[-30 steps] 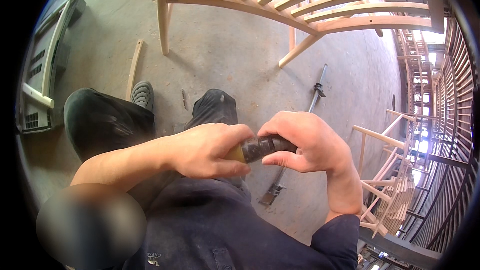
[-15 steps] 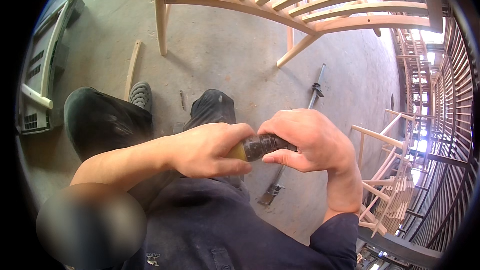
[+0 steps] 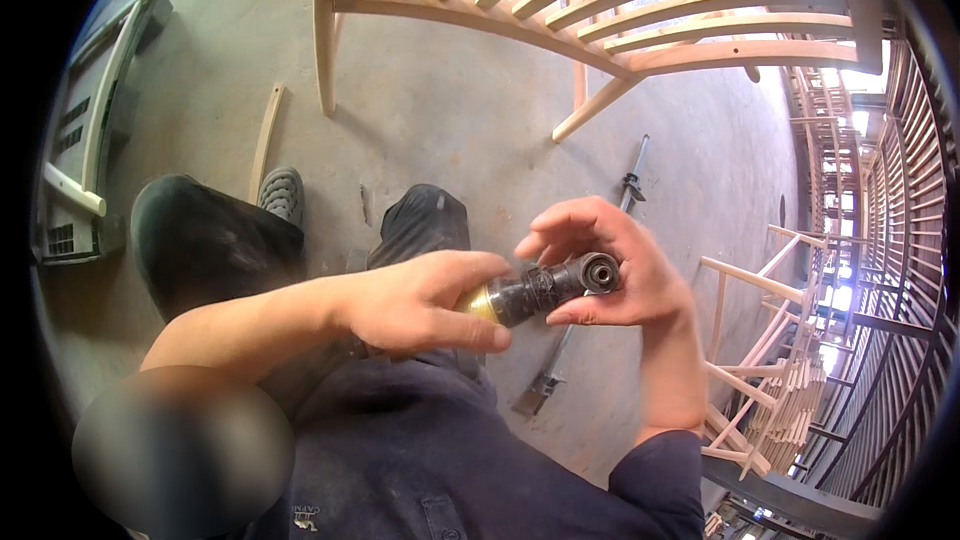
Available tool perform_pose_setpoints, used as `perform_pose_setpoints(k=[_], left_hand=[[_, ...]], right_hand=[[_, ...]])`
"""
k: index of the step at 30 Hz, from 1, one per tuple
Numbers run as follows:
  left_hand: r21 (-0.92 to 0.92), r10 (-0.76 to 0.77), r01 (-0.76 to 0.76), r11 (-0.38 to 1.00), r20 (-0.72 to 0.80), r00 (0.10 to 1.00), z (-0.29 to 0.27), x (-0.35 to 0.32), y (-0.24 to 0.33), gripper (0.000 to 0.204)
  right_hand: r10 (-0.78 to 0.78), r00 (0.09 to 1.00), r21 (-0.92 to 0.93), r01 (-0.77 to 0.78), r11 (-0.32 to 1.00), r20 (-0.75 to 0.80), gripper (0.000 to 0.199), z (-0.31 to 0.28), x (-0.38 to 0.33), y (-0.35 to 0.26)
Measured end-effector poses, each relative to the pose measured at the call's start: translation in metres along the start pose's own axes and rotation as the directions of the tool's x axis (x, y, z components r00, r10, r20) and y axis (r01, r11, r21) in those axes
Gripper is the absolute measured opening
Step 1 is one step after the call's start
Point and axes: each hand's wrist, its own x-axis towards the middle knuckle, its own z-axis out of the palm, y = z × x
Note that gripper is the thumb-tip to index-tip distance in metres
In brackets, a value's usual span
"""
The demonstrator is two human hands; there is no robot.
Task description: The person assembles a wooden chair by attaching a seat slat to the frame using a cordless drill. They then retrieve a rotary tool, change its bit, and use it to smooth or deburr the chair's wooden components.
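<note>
Black tool (image 3: pixel 548 288) pinched between left hand (image 3: pixel 415 302) and right hand (image 3: pixel 620 265).

I see a bare grey concrete floor (image 3: pixel 470 120). An unfinished pale wooden chair frame (image 3: pixel 620 10) stands ahead, a loose curved wooden slat (image 3: pixel 266 140) lies at left, and a long metal bar clamp (image 3: pixel 600 260) rests on the floor. More wooden frames (image 3: pixel 790 380) are stacked at right, where daylight comes through.

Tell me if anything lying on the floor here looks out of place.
A long metal bar clamp lies loose on the concrete floor, running behind the hands. A bare wooden slat lies beside the grey shoe. Nothing looks spilled or broken.
</note>
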Motion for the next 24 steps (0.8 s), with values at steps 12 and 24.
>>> perform_pose_setpoints(k=[12, 24], left_hand=[[-0.130, 0.003, -0.014, 0.991, -0.089, 0.996, -0.003, 0.005, 0.005, 0.040], [-0.306, 0.036, -0.052, 0.951, -0.057, 0.998, 0.000, 0.007, 0.023, 0.045]], right_hand=[[-0.103, 0.662, 0.317, 0.482, 0.817, -0.742, 0.067, 0.085, 0.023, 0.067], [-0.231, 0.765, 0.549, 0.605, 0.577, -0.601, 0.063, 0.092, 0.035, 0.073]])
